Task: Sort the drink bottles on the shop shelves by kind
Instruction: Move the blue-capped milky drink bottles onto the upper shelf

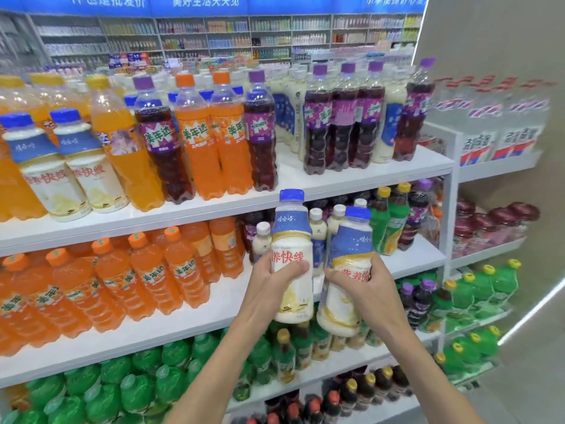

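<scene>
Two grabs: my left hand [269, 290] grips left milk bottle [292, 237], right hand [371, 290] grips right milk bottle [351, 246], likely for matching pair [65, 166], ten o'clock.

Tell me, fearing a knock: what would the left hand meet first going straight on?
Probably the small white-capped cream plastic bottles on the middle shelf, just beyond the left hand and its blue-capped white bottle; depth unclear.

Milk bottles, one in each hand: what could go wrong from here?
Both the left hand and right hand are full, so neither can steady neighbours.
The right milk bottle is tilted in the grip; it might slip.
The purple soda stands near the front edge of the top shelf; a rising bottle could knock it.
</scene>
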